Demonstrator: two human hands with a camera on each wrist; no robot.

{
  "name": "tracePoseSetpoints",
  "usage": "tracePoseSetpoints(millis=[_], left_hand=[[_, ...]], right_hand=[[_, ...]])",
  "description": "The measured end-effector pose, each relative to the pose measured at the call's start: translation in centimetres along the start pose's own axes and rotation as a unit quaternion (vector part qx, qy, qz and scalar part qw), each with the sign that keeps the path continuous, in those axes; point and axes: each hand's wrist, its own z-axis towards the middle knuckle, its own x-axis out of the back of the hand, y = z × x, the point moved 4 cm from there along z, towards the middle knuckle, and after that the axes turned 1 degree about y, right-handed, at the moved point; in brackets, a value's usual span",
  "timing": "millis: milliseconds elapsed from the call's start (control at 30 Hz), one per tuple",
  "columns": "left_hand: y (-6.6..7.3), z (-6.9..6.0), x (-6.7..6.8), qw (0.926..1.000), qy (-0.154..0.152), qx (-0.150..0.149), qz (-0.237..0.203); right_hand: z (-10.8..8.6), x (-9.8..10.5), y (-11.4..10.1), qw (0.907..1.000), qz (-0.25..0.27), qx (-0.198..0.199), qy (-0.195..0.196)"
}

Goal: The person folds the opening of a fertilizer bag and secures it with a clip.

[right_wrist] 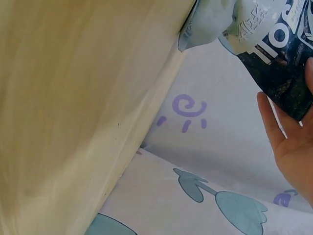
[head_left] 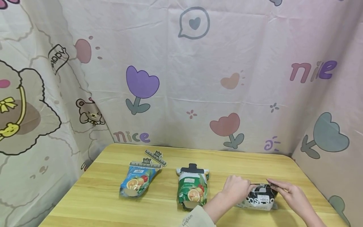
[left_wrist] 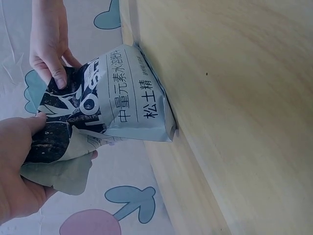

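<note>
A black-and-white pouch stands on the right part of the table, its top held between both hands. My left hand grips the left upper corner, its thumb and fingers on either side of the film in the left wrist view. There the pouch shows large printed characters, and its upper edge is folded and creased. My right hand pinches the right upper corner between thumb and fingers. In the right wrist view the right hand is partly cut off by the frame edge.
Left of the hands lies a green pouch with a black clip across its top. Farther left is a blue pouch with a piano-keyboard clip; a similar loose clip lies behind it. Printed curtains surround the table.
</note>
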Motion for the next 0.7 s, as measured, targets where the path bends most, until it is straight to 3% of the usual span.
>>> tracePoseSetpoints(millis=[133,333,567,700], left_hand=[[0.05,-0.09,0.05,1.0,0.005,-0.003,0.003],[0.04,-0.01,-0.01,1.0,-0.002,0.001,0.001],[0.0,0.02,0.12,1.0,-0.006,0.004,-0.006],[-0.03,0.04,0.08,0.9999,-0.011,0.005,-0.009]], right_hand=[[0.01,0.03,0.25,0.9999,-0.008,-0.009,-0.005],[-0.14,0.26,0.39,0.9996,-0.017,0.016,0.015],[-0.05,0.12,0.94,0.9998,-0.014,-0.01,-0.014],[-0.15,0.17,0.95,0.9997,-0.021,-0.01,-0.01]])
